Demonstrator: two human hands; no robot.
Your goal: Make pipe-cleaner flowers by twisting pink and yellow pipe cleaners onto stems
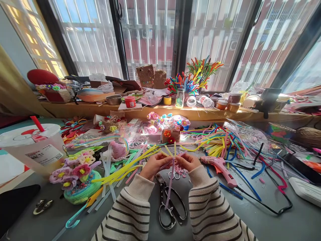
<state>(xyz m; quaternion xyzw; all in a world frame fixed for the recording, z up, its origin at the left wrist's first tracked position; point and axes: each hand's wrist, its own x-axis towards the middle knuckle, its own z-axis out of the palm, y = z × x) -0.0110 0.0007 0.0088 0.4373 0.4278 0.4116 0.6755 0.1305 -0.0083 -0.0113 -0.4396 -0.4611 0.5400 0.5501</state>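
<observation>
My left hand (153, 165) and my right hand (190, 164) meet at the centre above the grey table, both with fingers pinched. Between them they hold a small bunch of crossed pipe cleaners. One lilac pipe cleaner (170, 189) hangs straight down from the crossing, and a yellow pipe cleaner (175, 147) sticks up. Under my hands lie black-handled scissors (167, 226), partly behind the hanging lilac stem. To the right of my right hand rests a pink glue gun (223, 167). Yellow pipe cleaners (120, 172) spread out beside my left hand.
At left stand a drink cup with a red straw (46, 154) and a green pot of fuzzy flowers (80, 187). A pile of coloured pipe cleaners (215, 142) lies at right, near a phone (298, 164). A cable (260, 202) loops across the right side. Jars (180, 99) line the windowsill.
</observation>
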